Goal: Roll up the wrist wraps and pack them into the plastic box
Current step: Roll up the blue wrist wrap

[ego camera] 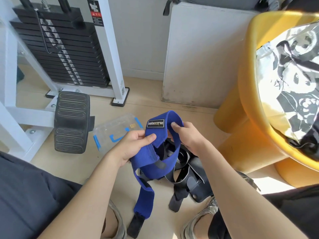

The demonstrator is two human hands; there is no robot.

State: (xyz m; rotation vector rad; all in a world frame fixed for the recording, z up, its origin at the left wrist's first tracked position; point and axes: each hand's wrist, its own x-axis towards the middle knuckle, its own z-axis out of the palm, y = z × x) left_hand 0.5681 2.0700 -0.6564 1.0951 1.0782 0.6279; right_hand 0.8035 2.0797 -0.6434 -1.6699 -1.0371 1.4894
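Rolling step, early, head view: long blue fabric wrist wrap (pixel 146 157) is held above the pale wooden floor (pixel 148 100), only loosely looped, tail hanging down. Left hand (pixel 133 147) pinches the labelled end and right hand (pixel 187 137) grips the loop's far side. Clear plastic box with blue latches (pixel 112 131) sits just beyond the left hand. Tangled black straps (pixel 186 169) lie below, unrolled. Next probably: tighten the loop into a firm coil, feeding in the tail.

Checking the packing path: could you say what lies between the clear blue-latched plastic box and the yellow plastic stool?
In the head view, the left hand and right hand hold the blue fabric wrist wrap there.
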